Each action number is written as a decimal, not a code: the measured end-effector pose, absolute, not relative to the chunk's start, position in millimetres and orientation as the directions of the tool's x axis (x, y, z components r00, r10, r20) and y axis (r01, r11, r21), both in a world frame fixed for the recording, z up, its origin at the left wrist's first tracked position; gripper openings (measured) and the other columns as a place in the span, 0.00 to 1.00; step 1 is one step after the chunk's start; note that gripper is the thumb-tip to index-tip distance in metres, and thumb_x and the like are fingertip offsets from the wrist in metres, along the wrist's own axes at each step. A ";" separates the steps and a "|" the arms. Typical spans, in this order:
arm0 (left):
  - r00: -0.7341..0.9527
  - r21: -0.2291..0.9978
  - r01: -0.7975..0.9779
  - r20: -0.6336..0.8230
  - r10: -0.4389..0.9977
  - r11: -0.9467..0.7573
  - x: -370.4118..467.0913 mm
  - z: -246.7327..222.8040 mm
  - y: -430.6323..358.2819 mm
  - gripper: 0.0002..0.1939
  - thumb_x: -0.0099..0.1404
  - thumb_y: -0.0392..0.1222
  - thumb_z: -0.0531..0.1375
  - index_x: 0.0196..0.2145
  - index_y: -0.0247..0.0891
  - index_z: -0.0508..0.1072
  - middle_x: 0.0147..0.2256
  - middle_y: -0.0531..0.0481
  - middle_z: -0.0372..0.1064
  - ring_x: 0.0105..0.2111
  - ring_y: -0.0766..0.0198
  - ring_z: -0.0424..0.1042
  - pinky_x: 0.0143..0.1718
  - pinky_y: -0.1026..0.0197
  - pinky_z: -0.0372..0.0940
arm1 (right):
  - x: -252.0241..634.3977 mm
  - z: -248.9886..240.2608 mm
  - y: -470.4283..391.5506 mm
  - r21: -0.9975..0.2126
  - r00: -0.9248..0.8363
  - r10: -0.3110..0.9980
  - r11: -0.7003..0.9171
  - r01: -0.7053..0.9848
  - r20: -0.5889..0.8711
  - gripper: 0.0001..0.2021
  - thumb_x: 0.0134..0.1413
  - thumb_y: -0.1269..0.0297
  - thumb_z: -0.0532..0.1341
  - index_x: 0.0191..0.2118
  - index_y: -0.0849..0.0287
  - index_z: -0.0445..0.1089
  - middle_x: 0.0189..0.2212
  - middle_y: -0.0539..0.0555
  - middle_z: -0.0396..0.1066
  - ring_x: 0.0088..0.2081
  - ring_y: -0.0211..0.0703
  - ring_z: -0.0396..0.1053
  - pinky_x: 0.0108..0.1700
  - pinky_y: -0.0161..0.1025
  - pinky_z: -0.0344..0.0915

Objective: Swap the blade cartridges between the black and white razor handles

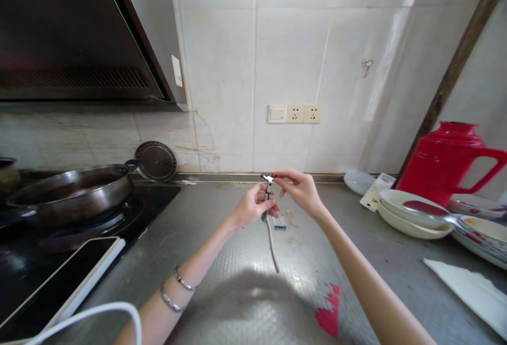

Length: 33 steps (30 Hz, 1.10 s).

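Note:
Over the metal counter, my left hand [253, 205] is closed around the slim shaft of a small T-shaped piece [269, 179], white and black with a dark crossbar at its top. What kind of thing it is, I cannot make out. My right hand [300, 189] pinches the right end of the crossbar between thumb and fingers. Below my left hand a thin grey cord [272, 247] runs down toward me; whether it is joined to the piece is hidden. A small clear packet with a blue-black strip [280, 223] lies on the counter just behind the cord.
At left, a steel pan [75, 189] sits on the black stove beside a tablet-like device [67, 287] and a white cable [114, 308]. Stacked bowls [412, 218], a red thermos jug [446, 160] and a white sheet [467, 292] occupy the right. Red scraps [330, 313] lie in front.

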<state>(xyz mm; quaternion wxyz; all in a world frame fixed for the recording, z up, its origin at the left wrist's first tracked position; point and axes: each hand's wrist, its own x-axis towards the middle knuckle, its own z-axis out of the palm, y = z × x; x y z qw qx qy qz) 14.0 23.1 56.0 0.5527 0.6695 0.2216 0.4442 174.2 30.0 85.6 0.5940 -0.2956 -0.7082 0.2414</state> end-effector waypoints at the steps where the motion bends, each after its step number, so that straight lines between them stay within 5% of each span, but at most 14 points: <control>1: 0.505 0.937 -0.196 0.350 0.789 -0.290 14.1 56.0 23.1 0.19 0.53 0.48 0.64 0.34 0.36 0.59 0.24 0.50 0.71 0.22 0.63 0.73 0.27 0.61 0.67 | 173.4 85.8 29.5 -0.696 -0.112 0.708 0.706 0.130 0.697 0.10 0.47 0.62 0.62 0.36 0.59 0.74 0.33 0.54 0.73 0.26 0.38 0.69 0.21 0.33 0.70; 11: 0.493 0.937 -0.195 0.348 0.798 -0.289 14.1 56.1 21.9 0.19 0.53 0.48 0.64 0.34 0.36 0.60 0.23 0.51 0.71 0.21 0.63 0.73 0.26 0.62 0.67 | 170.7 83.8 29.2 -0.734 -0.063 0.744 0.667 0.125 0.665 0.11 0.46 0.60 0.62 0.35 0.59 0.75 0.33 0.54 0.75 0.21 0.36 0.68 0.21 0.35 0.69; 33: 0.464 0.924 -0.228 0.381 0.799 -0.308 21.4 49.7 18.9 0.19 0.54 0.49 0.63 0.34 0.37 0.59 0.21 0.55 0.68 0.19 0.65 0.71 0.24 0.63 0.66 | 174.8 84.8 30.7 -0.785 -0.077 0.783 0.620 0.001 0.618 0.11 0.40 0.60 0.66 0.32 0.60 0.76 0.31 0.53 0.74 0.28 0.42 0.72 0.28 0.38 0.74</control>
